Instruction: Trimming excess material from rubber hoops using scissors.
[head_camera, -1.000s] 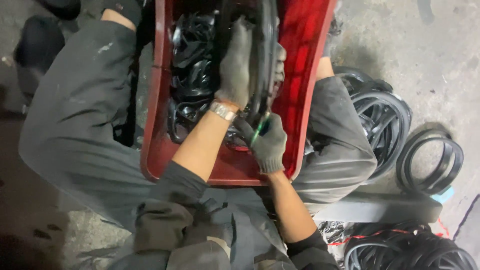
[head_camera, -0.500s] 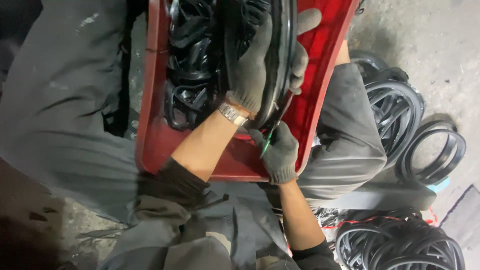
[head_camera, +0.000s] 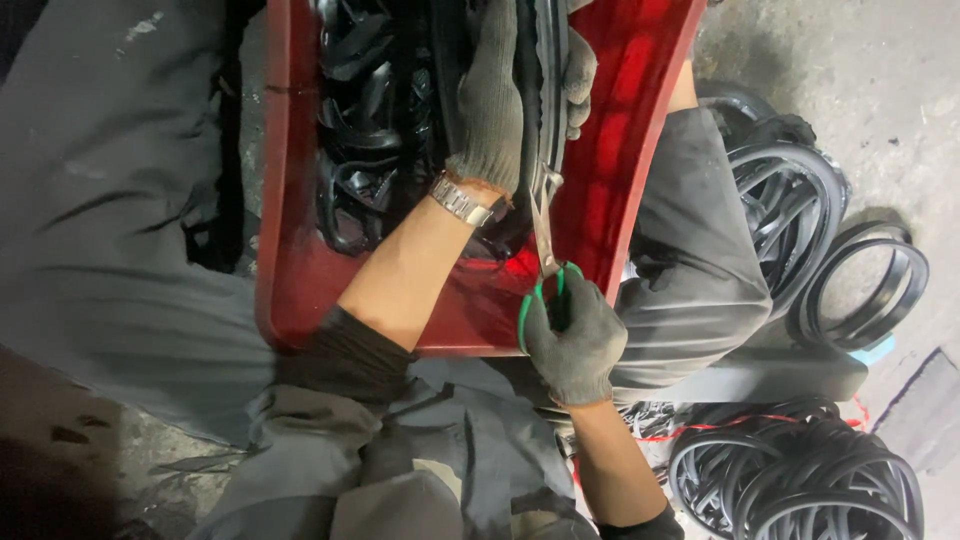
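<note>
Nearest: right hand (head_camera: 572, 335) in grey knit glove, closed round green-handled metal scissors (head_camera: 545, 262), blades pointing up & away into the tub. Just past that, left hand (head_camera: 500, 95), same kind of glove, metal wristwatch (head_camera: 462, 203) at the wrist, wrapped tight round a black rubber ring seal (head_camera: 540, 90), gripping it upright against the inside of the red plastic tub (head_camera: 290, 250). Scissor tips right at the ring's lower edge, just under the left palm. Looks like mid-trim, snipping excess rubber off the seal, prob early on that cut; can't tell if blades are biting yet, too blurry. Next move prob calls for keeping the ring steady w/ the left and feeding the edge square into the blades, fingers clear. Further in: tub full of loose black rubber offcuts (head_camera: 360, 150). Off to the right on the concrete floor (head_camera: 880, 110): stacked black rubber rings (head_camera: 865, 285), more coiled ones (head_camera: 800, 480) nearer.
</note>
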